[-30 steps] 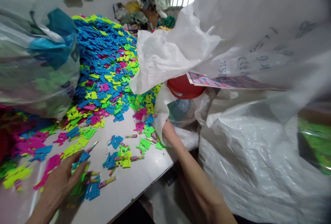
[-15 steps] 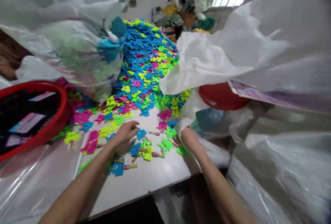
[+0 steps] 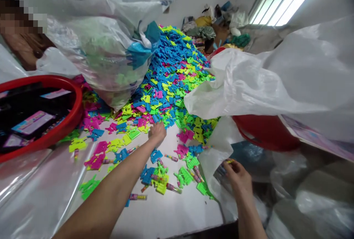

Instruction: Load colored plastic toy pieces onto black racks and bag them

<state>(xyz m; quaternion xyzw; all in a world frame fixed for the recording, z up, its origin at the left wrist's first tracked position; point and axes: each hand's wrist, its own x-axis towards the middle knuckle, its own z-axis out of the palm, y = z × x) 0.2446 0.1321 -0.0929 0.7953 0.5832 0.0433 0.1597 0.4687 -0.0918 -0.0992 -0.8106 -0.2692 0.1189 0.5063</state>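
Observation:
My left hand [image 3: 158, 132] reaches to the near edge of a big heap of small plastic toy pieces [image 3: 171, 66] in blue, yellow, green and pink. Its fingers are curled down beside a blue piece [image 3: 156, 118]; what they grip is hidden. My right hand [image 3: 239, 176] is at the table's right edge, by the mouth of a white plastic bag [image 3: 214, 154]. Thumb and fingers pinch a small yellow thing [image 3: 229, 161], mostly covered. Between the hands lie loose toy pieces and small clear tubes with coloured contents, such as one tube [image 3: 174, 188] on the white table [image 3: 155, 217].
A red basin [image 3: 79, 110] with dark contents and printed cards stands at left. Behind it hangs a full clear bag [image 3: 110, 55]. White plastic sheeting [image 3: 238, 80] covers a red container [image 3: 268, 132] at right. Another person's arm [image 3: 22, 44] shows far left.
My left hand has moved forward and right to the heap's edge. The right hand has shifted right and now shows a small yellow thing at its fingertips. The view has also turned.

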